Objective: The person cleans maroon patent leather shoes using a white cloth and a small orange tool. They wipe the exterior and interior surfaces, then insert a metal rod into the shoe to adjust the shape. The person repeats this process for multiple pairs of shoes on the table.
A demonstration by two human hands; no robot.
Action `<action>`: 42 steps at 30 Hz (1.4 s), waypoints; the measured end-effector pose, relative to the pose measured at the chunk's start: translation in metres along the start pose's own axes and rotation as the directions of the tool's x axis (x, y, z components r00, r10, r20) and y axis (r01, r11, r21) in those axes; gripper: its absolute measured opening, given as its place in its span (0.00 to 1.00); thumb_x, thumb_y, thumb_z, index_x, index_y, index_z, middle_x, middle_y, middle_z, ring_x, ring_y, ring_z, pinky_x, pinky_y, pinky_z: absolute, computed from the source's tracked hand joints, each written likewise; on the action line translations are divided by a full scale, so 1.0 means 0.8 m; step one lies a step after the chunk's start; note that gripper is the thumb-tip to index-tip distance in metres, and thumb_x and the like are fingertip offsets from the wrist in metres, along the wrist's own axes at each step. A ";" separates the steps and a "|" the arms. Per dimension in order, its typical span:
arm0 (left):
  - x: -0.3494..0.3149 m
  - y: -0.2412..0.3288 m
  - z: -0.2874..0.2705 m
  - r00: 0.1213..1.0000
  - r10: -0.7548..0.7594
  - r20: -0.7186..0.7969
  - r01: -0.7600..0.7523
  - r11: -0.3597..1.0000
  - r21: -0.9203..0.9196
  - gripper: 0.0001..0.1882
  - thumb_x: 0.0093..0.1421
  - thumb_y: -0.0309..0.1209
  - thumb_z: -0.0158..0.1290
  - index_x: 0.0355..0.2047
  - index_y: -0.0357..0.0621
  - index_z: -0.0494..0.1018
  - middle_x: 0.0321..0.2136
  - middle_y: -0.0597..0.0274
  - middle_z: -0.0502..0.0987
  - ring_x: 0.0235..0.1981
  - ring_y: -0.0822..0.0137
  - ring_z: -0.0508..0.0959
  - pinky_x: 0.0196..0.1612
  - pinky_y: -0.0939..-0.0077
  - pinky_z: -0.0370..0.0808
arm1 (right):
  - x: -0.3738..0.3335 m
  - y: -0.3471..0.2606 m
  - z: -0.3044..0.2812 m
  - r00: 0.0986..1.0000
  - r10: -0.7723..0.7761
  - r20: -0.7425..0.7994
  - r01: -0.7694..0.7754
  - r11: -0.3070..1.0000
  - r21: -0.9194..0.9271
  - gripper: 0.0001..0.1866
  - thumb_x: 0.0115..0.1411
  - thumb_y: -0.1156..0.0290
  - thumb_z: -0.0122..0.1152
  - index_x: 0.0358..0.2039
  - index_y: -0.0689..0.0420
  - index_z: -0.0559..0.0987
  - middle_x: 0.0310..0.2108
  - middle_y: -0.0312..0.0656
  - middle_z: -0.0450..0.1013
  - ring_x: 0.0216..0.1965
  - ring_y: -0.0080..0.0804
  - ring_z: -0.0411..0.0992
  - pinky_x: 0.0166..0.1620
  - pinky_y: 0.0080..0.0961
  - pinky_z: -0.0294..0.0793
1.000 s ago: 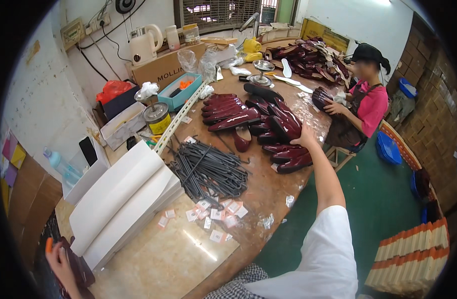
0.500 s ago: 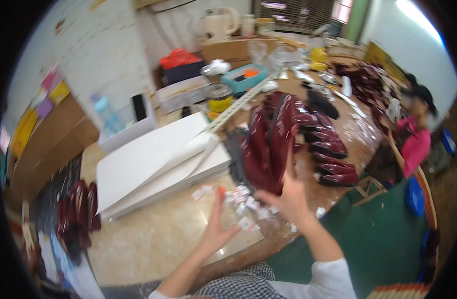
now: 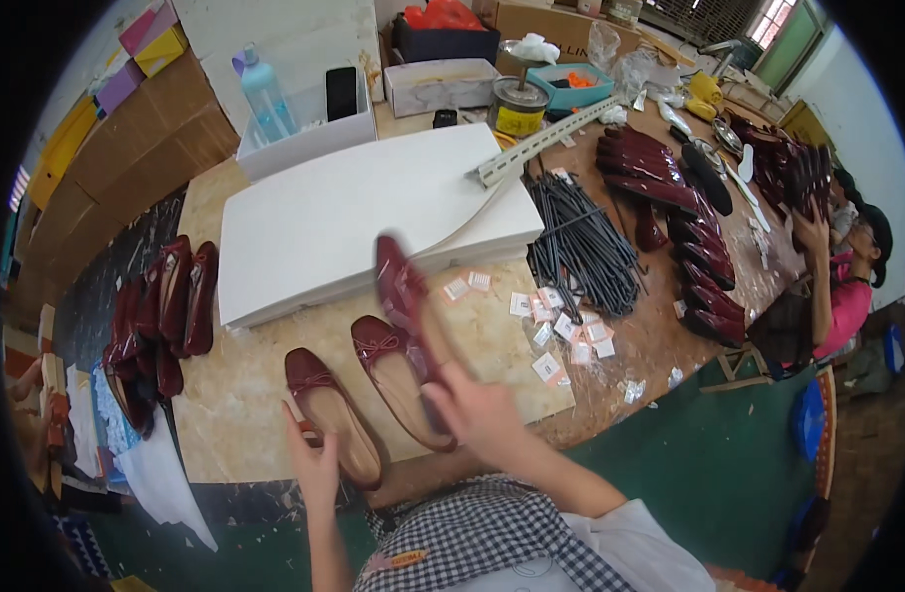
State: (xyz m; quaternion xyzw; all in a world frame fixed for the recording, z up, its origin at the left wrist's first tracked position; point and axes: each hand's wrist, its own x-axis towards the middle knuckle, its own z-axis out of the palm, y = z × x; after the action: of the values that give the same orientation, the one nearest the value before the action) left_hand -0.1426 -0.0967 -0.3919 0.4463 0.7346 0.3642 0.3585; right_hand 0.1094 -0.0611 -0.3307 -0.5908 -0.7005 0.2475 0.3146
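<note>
My right hand (image 3: 477, 409) is closed on the heel end of a dark red patent flat shoe (image 3: 398, 276), raised and slightly blurred, its toe over the white stack's near edge. Beside it on the table lies another bow-front flat (image 3: 378, 360), partly covered by the raised one. Farther left, a third shoe (image 3: 319, 380) rests with its toe pointing away and its tan insole showing. My left hand (image 3: 312, 459) is at this shoe's outer side, with dark red between thumb and fingers; its exact hold is partly hidden.
A thick stack of white sheets (image 3: 354, 217) lies behind the shoes. Dark thin rods (image 3: 586, 242) and small tags (image 3: 571, 331) are to its right. Dark red shoes stand in a left group (image 3: 176, 296) and right rows (image 3: 704, 252). A person in pink (image 3: 842, 311) works at the far right.
The bundle of shoes my right hand had over the rods has come left. Two shoes now lie on the table and one is in my right hand. My left hand has moved left to a shoe.
</note>
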 end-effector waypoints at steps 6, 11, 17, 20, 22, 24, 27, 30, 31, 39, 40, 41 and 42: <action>0.020 -0.002 0.022 0.951 0.173 0.256 -0.133 0.977 -0.166 0.40 0.54 0.25 0.55 0.67 0.46 0.54 0.41 0.56 0.73 0.34 0.68 0.77 0.36 0.77 0.75 | -0.036 0.068 0.003 0.939 0.006 0.345 0.113 0.938 -0.327 0.09 0.61 0.64 0.55 0.35 0.57 0.74 0.19 0.48 0.74 0.22 0.46 0.76 0.26 0.38 0.74; 0.036 0.060 -0.002 0.954 0.297 0.044 -0.298 0.921 0.251 0.24 0.55 0.25 0.57 0.55 0.42 0.71 0.32 0.62 0.72 0.25 0.74 0.73 0.30 0.81 0.71 | -0.025 0.114 -0.088 0.984 0.155 -0.088 -0.153 0.988 0.029 0.12 0.56 0.70 0.60 0.41 0.58 0.79 0.36 0.49 0.76 0.39 0.47 0.74 0.43 0.35 0.74; 0.011 0.160 0.099 0.678 0.544 0.494 -0.637 0.770 0.026 0.10 0.55 0.29 0.59 0.37 0.44 0.81 0.23 0.61 0.74 0.21 0.67 0.74 0.27 0.75 0.71 | 0.035 0.188 -0.073 0.955 -0.012 -0.296 -0.115 0.906 -0.407 0.06 0.51 0.73 0.64 0.31 0.60 0.81 0.29 0.43 0.72 0.34 0.44 0.71 0.39 0.35 0.71; 0.008 0.169 0.162 0.480 0.532 0.697 -0.737 0.676 -0.009 0.12 0.56 0.34 0.58 0.40 0.47 0.80 0.24 0.59 0.75 0.25 0.61 0.76 0.31 0.70 0.73 | 0.039 0.203 -0.084 0.963 0.036 -0.267 -0.116 0.950 -0.289 0.04 0.52 0.74 0.64 0.29 0.60 0.80 0.29 0.42 0.71 0.34 0.41 0.70 0.38 0.32 0.70; 0.009 0.174 0.189 0.432 0.448 0.783 -0.747 0.664 0.033 0.13 0.57 0.35 0.56 0.42 0.47 0.80 0.25 0.58 0.76 0.27 0.61 0.77 0.32 0.69 0.73 | 0.029 0.186 -0.105 0.943 0.101 -0.316 -0.122 0.991 -0.048 0.03 0.54 0.75 0.63 0.29 0.61 0.79 0.29 0.42 0.70 0.33 0.37 0.70 0.37 0.30 0.69; 0.012 0.172 0.225 0.485 0.444 0.754 -0.657 0.754 -0.022 0.14 0.57 0.35 0.56 0.43 0.48 0.79 0.27 0.57 0.76 0.27 0.59 0.77 0.32 0.68 0.73 | 0.020 0.167 -0.113 0.899 0.280 -0.338 -0.165 0.929 0.331 0.03 0.56 0.77 0.61 0.30 0.63 0.77 0.28 0.40 0.69 0.32 0.29 0.69 0.36 0.24 0.67; 0.006 0.178 0.266 0.475 0.455 0.753 -0.534 0.829 -0.164 0.16 0.58 0.34 0.54 0.47 0.50 0.77 0.28 0.56 0.77 0.27 0.58 0.77 0.32 0.66 0.73 | -0.005 0.155 -0.111 0.874 0.331 -0.357 -0.149 0.879 0.452 0.04 0.58 0.78 0.59 0.31 0.65 0.75 0.30 0.38 0.69 0.33 0.26 0.68 0.37 0.21 0.66; -0.005 0.180 0.288 0.374 0.555 0.743 -0.534 0.784 -0.317 0.16 0.60 0.34 0.52 0.49 0.49 0.73 0.29 0.54 0.77 0.30 0.52 0.78 0.32 0.60 0.73 | -0.020 0.133 -0.112 0.880 0.164 -0.447 -0.031 0.957 0.289 0.04 0.59 0.76 0.58 0.30 0.63 0.75 0.32 0.39 0.70 0.35 0.25 0.68 0.39 0.22 0.66; -0.006 0.180 0.290 0.327 0.598 0.732 -0.552 0.749 -0.365 0.16 0.61 0.35 0.51 0.49 0.48 0.72 0.29 0.54 0.77 0.31 0.50 0.78 0.32 0.57 0.73 | -0.022 0.130 -0.111 0.866 0.130 -0.484 -0.015 0.972 0.234 0.06 0.64 0.73 0.53 0.32 0.62 0.74 0.33 0.40 0.71 0.36 0.26 0.69 0.43 0.24 0.69; -0.003 0.171 0.288 0.341 0.613 0.713 -0.838 0.542 -0.066 0.12 0.60 0.35 0.52 0.43 0.48 0.74 0.30 0.56 0.76 0.30 0.52 0.79 0.30 0.57 0.74 | -0.014 0.149 -0.151 0.738 0.479 -0.475 0.346 0.336 0.876 0.08 0.70 0.68 0.47 0.41 0.60 0.70 0.20 0.29 0.60 0.18 0.17 0.58 0.24 0.16 0.62; 0.002 0.169 0.292 0.356 0.607 0.710 -0.857 0.515 -0.010 0.12 0.59 0.35 0.52 0.43 0.48 0.75 0.30 0.56 0.76 0.30 0.52 0.79 0.30 0.57 0.75 | -0.012 0.153 -0.169 0.737 0.450 -0.504 0.375 0.348 0.859 0.08 0.70 0.68 0.47 0.41 0.59 0.70 0.19 0.28 0.59 0.18 0.16 0.55 0.22 0.16 0.59; 0.011 0.164 0.294 0.364 0.612 0.702 -0.876 0.482 0.034 0.15 0.59 0.36 0.53 0.46 0.50 0.74 0.30 0.57 0.76 0.30 0.53 0.79 0.31 0.58 0.75 | -0.007 0.154 -0.178 0.734 0.421 -0.532 0.403 0.359 0.842 0.08 0.70 0.69 0.47 0.42 0.59 0.70 0.18 0.26 0.57 0.17 0.15 0.53 0.21 0.15 0.55; 0.024 0.158 0.298 0.354 0.621 0.700 -0.897 0.436 0.066 0.17 0.58 0.36 0.53 0.49 0.52 0.74 0.30 0.58 0.76 0.30 0.53 0.79 0.31 0.59 0.75 | -0.004 0.156 -0.183 0.740 0.455 -0.496 0.350 0.369 0.861 0.07 0.70 0.69 0.48 0.42 0.59 0.70 0.18 0.26 0.57 0.17 0.14 0.53 0.21 0.15 0.54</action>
State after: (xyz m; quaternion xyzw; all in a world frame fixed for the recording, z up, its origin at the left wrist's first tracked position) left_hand 0.1037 0.0149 -0.4013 0.8978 0.3402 0.1574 0.2313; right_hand 0.3010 -0.0454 -0.3213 -0.3777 -0.2497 0.3760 0.8085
